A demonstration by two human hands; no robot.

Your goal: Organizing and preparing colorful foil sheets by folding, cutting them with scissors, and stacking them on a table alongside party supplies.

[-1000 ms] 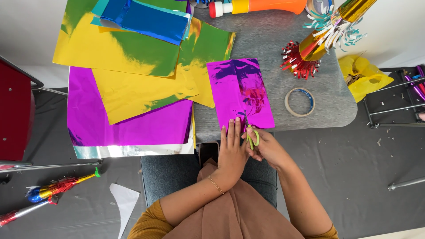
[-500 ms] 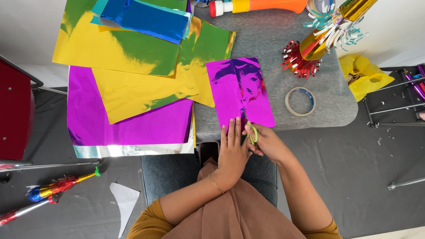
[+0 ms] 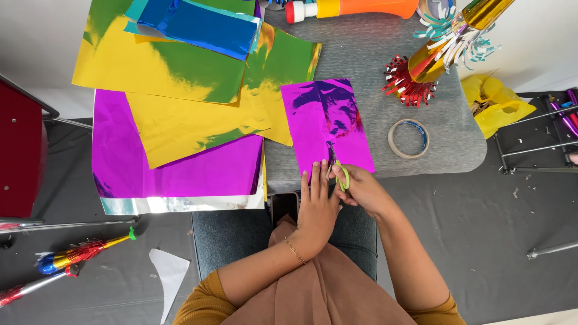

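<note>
Head view: magenta foil (image 3: 325, 123) lies on the grey table (image 3: 373, 54), its near edge at the table's front. Right hand (image 3: 361, 191) is closed around green-handled scissors (image 3: 338, 171), blades on the foil. Left hand (image 3: 317, 201) lies flat, fingers spread open, pressing the foil's near edge. Tape roll (image 3: 409, 138) sits to the right; yellow and green sheets (image 3: 174, 90) overlap to the left.
</note>
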